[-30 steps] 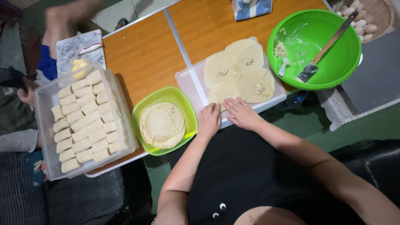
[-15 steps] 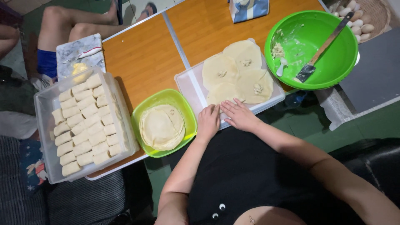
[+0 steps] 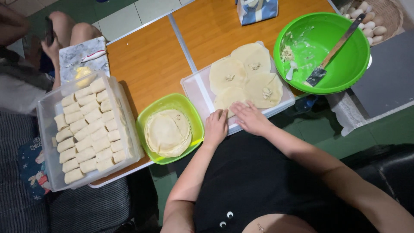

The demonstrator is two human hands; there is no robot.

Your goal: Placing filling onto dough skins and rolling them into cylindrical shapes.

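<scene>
My hands have barely shifted since a moment ago; only the person across the table has drawn back. From the left: a clear plastic tub of pale folded rolls (image 3: 88, 129), then a square green dish of stacked round wrappers (image 3: 168, 131). My left hand (image 3: 215, 127) and right hand (image 3: 250, 118) lie open, flat on the nearest wrapper (image 3: 230, 97) on the white tray (image 3: 194, 88). I judge I'm smoothing it; folding needs a pinch at its near edge. The green bowl (image 3: 323, 54) sits far right

Single head-worn view, looking steeply down from above the person's lap, orange table (image 3: 146, 64) filling the upper half, round green bowl (image 3: 340, 77) at 2 o'clock, clear box (image 3: 45, 116) at 9 o'clock, mid-close range, forearms entering from 6 o'clock
</scene>
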